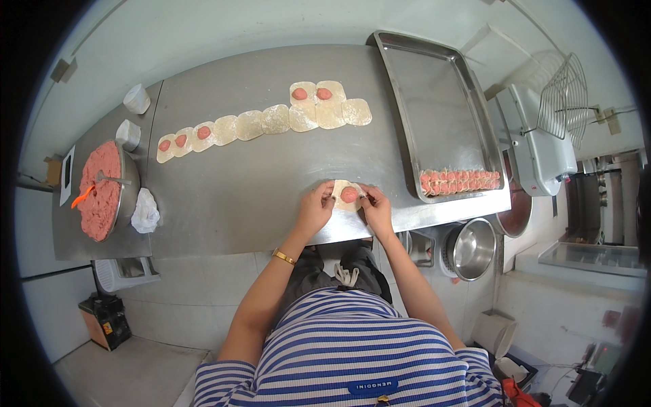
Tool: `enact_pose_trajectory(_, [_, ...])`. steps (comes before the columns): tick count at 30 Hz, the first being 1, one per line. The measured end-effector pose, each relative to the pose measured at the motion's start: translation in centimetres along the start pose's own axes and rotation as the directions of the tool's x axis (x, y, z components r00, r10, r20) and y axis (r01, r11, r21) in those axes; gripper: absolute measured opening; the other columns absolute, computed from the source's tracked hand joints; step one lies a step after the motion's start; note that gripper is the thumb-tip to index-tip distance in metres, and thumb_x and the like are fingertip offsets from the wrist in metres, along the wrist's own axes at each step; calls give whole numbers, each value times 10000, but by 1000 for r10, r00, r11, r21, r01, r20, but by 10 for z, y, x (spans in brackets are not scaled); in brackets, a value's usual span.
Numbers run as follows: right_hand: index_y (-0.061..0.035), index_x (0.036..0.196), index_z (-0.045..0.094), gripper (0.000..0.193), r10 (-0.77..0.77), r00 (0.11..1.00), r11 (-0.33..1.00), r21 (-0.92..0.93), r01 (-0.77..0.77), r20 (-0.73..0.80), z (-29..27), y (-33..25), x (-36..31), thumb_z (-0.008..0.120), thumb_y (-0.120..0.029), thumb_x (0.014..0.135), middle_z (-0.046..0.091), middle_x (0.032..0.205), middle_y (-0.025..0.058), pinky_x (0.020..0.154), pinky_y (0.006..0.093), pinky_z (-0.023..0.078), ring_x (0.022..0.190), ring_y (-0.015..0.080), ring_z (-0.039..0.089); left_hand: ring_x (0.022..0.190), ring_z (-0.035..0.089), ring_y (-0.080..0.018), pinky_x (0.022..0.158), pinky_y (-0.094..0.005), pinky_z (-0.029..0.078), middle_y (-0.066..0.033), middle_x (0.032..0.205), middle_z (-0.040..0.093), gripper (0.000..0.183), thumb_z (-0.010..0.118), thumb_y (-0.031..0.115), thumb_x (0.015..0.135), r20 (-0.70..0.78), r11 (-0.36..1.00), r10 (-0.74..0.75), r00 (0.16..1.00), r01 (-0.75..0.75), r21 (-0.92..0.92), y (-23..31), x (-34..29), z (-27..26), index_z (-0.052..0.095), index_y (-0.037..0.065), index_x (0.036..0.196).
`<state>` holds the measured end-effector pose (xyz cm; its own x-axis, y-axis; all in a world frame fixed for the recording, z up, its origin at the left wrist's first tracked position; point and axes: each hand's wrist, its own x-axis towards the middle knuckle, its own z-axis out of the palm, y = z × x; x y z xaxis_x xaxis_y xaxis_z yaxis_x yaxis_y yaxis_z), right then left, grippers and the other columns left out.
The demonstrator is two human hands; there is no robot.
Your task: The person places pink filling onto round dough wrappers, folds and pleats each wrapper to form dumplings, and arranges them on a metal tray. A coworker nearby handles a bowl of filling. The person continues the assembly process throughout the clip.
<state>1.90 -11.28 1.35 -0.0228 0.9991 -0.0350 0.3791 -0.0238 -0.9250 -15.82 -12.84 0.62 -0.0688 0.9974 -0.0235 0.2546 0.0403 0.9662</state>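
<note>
Near the front edge of the steel table, a pale dough wrapper (344, 202) with a round pink lump of minced meat (349, 195) lies between my hands. My left hand (315, 209) pinches its left edge, and my right hand (376, 209) grips its right edge. Farther back runs a slanting row of floury wrappers (249, 126). Three at its left end carry meat; two more wrappers with meat (325, 94) lie above the row's right part. On the right, a steel tray (441, 102) holds filled wrappers (460, 182) packed side by side along its near end.
A large bowl of pink minced meat (102, 169) with an orange-handled utensil (83, 197) stands at the far left. Beside it are a crumpled white bag (145, 211) and white containers (128, 134). Right of the tray is a white machine (536, 139); a steel pot (472, 251) sits below.
</note>
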Motion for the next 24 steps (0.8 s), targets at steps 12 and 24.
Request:
enact_pose_trajectory(12, [-6, 965, 687, 183, 85, 996, 992, 97, -81, -31, -1, 17, 2, 597, -31, 807, 659, 785, 78, 684, 265, 476, 699, 132, 598, 758, 592, -174, 716, -300, 482, -120, 930, 635, 325, 553, 47, 844, 142, 994, -21, 990, 6, 105, 5, 14, -9, 614, 22, 1162])
enact_pose_trajectory(24, [-31, 1013, 694, 241, -4, 999, 999, 41, 5, -36, -1, 6, 6, 560, -4, 815, 684, 822, 104, 676, 270, 483, 700, 139, 615, 785, 597, -262, 728, -347, 481, -158, 1058, 575, 429, 510, -27, 787, 197, 932, 125, 972, -183, 312, 13, 19, -9, 600, 39, 1202])
